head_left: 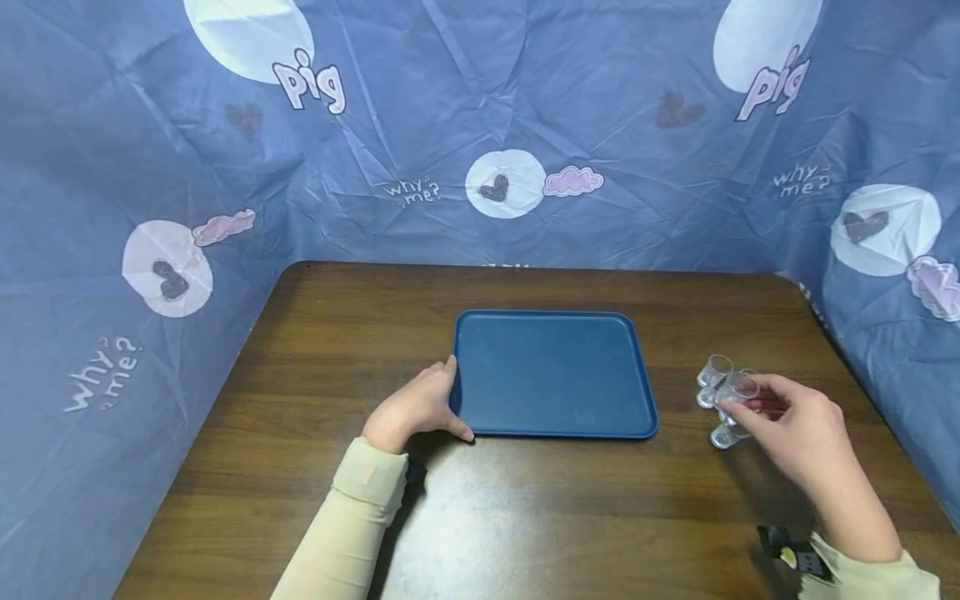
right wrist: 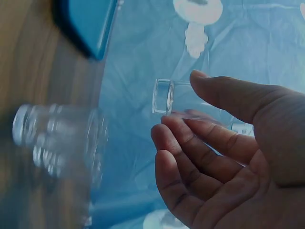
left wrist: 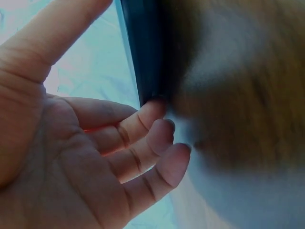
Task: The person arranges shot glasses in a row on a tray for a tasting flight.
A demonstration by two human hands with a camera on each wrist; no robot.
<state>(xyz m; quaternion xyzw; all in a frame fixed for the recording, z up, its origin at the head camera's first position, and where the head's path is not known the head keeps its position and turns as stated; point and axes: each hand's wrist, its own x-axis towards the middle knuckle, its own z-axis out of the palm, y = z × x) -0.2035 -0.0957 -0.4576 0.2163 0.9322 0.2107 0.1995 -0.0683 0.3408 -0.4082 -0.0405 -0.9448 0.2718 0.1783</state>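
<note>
My right hand (head_left: pixel 806 429) pinches a clear shot glass (head_left: pixel 737 388) between thumb and fingers. In the right wrist view the thick base of this shot glass (right wrist: pixel 163 97) points left, above the curled fingers. Several more shot glasses (right wrist: pixel 62 136) stand on the table close by, blurred in that view and partly hidden behind the hand in the head view. My left hand (head_left: pixel 420 404) rests at the near left corner of a blue tray (head_left: pixel 555 375), thumb at the front edge and fingers along the left side. Fingertips (left wrist: pixel 153 109) meet the tray's edge (left wrist: pixel 143 52) in the left wrist view.
The tray lies flat on a brown wooden table (head_left: pixel 337 333), left of the glasses. Blue printed cloth (head_left: pixel 420 100) hangs behind the table and along both sides. A dark strap with a device (head_left: pixel 798 554) sits at the right wrist.
</note>
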